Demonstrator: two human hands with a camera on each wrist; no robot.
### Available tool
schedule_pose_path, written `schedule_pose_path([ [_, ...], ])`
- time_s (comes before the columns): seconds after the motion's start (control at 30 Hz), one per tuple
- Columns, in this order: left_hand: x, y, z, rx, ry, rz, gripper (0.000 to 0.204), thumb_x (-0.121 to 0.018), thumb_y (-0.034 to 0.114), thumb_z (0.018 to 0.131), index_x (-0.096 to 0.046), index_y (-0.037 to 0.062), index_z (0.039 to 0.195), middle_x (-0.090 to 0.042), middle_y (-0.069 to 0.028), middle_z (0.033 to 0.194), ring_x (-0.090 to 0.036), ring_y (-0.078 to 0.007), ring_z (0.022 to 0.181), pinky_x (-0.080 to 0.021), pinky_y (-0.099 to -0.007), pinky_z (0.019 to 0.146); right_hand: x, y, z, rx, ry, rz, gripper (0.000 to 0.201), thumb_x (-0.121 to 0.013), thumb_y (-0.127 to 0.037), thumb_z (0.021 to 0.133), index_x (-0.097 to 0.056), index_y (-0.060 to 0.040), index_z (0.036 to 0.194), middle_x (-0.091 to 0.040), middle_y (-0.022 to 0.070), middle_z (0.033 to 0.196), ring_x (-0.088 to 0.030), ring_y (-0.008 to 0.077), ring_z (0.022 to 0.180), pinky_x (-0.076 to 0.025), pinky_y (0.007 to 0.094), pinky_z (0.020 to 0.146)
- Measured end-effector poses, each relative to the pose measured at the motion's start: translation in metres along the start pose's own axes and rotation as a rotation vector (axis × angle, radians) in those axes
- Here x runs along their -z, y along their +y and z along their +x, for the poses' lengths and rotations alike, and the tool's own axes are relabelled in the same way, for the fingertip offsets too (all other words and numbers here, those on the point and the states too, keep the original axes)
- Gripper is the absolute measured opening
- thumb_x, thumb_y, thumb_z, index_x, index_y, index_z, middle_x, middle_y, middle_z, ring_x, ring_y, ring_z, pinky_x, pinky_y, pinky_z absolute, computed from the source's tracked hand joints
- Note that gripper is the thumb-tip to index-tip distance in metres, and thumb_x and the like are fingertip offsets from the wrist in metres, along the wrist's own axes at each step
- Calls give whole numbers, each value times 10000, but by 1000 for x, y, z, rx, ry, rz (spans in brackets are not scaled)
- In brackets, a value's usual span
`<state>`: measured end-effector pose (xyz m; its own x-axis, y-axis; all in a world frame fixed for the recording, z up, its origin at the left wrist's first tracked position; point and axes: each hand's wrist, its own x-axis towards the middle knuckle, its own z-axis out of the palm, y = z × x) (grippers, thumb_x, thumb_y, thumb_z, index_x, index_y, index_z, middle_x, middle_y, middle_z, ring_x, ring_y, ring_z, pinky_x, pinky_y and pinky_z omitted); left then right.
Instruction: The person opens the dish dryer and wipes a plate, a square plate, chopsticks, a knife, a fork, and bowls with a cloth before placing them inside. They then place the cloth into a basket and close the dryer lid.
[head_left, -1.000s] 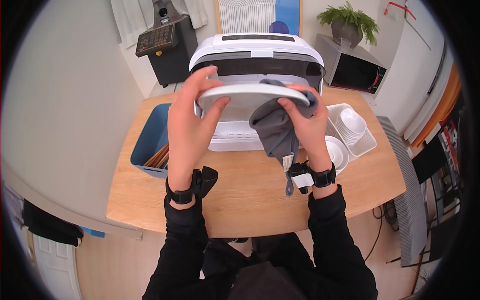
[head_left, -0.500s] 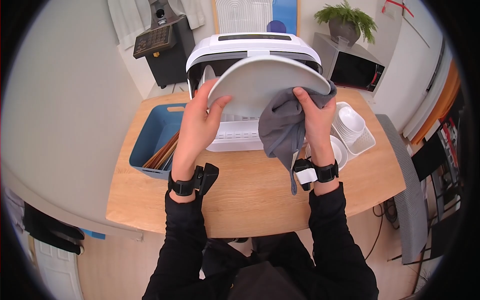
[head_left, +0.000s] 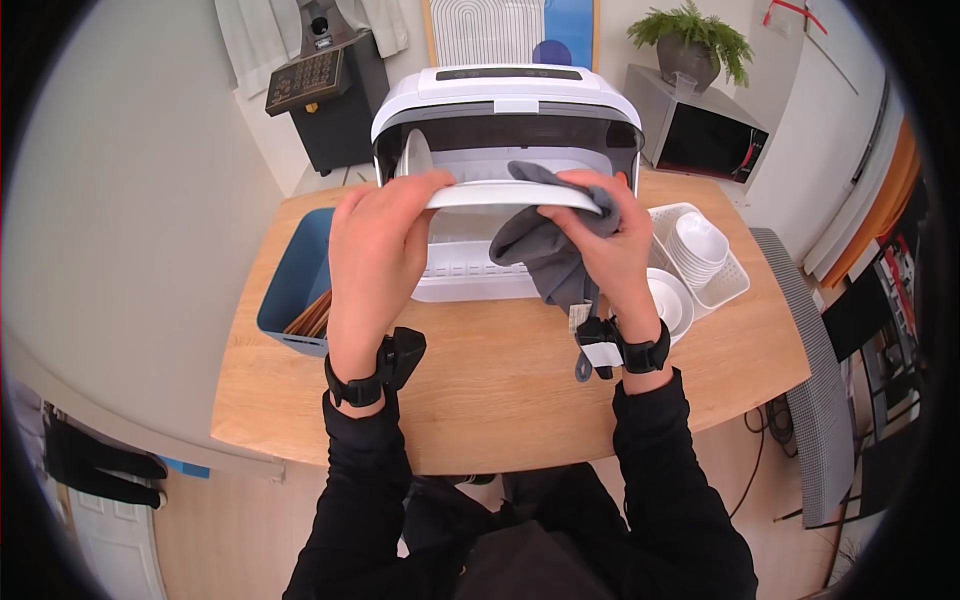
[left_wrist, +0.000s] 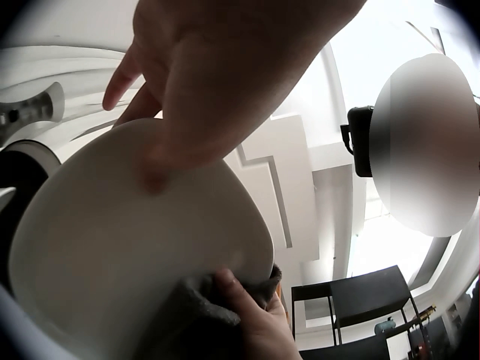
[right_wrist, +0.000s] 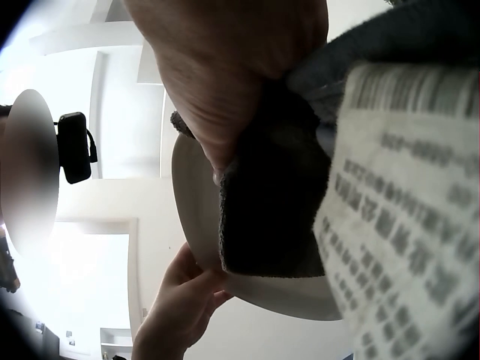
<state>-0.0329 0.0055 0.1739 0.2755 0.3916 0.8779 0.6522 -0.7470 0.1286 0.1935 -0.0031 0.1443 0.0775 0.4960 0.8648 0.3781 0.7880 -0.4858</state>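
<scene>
While your left hand [head_left: 375, 245] gripped the plate's [head_left: 500, 194] left rim, your right hand [head_left: 605, 245] pinched a cloth [head_left: 540, 250] around its right rim, in front of the rack [head_left: 505, 110]. From the left wrist, fingers [left_wrist: 150, 161] pressed the plate [left_wrist: 112, 247]. From the right wrist, the cloth [right_wrist: 274, 202] wrapped the plate [right_wrist: 196, 195].

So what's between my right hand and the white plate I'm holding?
A gray cloth. The right hand presses it against the white plate's edge, so the fingers meet fabric there, not plate. The head and right wrist views show it.
</scene>
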Motion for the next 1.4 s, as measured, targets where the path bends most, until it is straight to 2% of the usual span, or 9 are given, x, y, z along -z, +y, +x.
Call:
schedule_pose_path([
  [0.2,-7,10,-4,190,81,-188,225,-660,42,845,-648,114,1058,-675,-92,876,-600,-265,733,-463,-328,634,3,15,-1,-49,283,216,285,-708,-253,896,-655,-10,1036,-669,30,985,-593,118,925,-440,241,875],
  [0.43,-2,13,-6,311,83,-153,236,-659,48,855,-640,108,1083,-667,-131,853,-603,-274,702,-465,-318,622,25,45,9,-273,888,216,455,-524,-441,987,-527,-1,1105,-585,67,1014,-554,149,941,-442,275,868],
  [0.63,2,15,-8,324,73,-133,231,-653,56,859,-643,105,1085,-667,-135,832,-612,-276,698,-468,-323,623,65,40,19,-84,938,-9,417,-419,-272,984,-328,12,1277,-451,144,1195,-499,203,1064,-438,311,913],
  [0.77,3,17,-10,342,46,-144,223,-647,67,864,-643,102,1084,-662,-138,801,-612,-279,669,-468,-334,612,72,48,20,-16,908,-312,479,-542,-59,878,-330,24,1300,-473,153,1205,-536,211,1068,-443,348,948],
  [0.87,-2,20,-9,379,0,-177,217,-642,79,868,-642,101,1083,-655,-141,771,-611,-280,651,-466,-339,604,61,24,23,30,904,-87,450,-643,-14,847,-423,41,1236,-522,120,1156,-546,199,1033,-446,320,924],
  [0.97,-9,18,-9,367,-16,-193,213,-638,87,870,-643,99,1082,-646,-140,750,-608,-282,642,-463,-342,596,38,4,13,29,764,-135,335,-699,-72,861,-521,40,1122,-570,78,1091,-565,183,1024,-444,293,910],
  [1.13,-11,17,-7,343,4,-137,215,-636,75,862,-648,97,1076,-633,-132,727,-595,-289,641,-457,-355,587,22,4,15,301,-165,-40,290,-709,65,627,-584,-74,848,-556,82,1018,-524,282,1124,-370,383,999],
  [1.27,-10,15,-9,285,60,-55,228,-639,61,851,-656,113,1072,-637,-113,736,-598,-282,686,-461,-362,602,20,-15,11,143,-300,-95,254,-772,-26,674,-606,-89,856,-478,97,1191,-370,333,1309,-297,439,1051],
  [1.4,-12,15,-9,214,107,-16,241,-644,54,839,-660,130,1067,-647,-95,759,-604,-272,723,-465,-364,616,24,8,14,131,-278,-64,308,-803,-75,687,-626,-72,939,-485,108,1232,-398,319,1299,-330,412,1037],
])
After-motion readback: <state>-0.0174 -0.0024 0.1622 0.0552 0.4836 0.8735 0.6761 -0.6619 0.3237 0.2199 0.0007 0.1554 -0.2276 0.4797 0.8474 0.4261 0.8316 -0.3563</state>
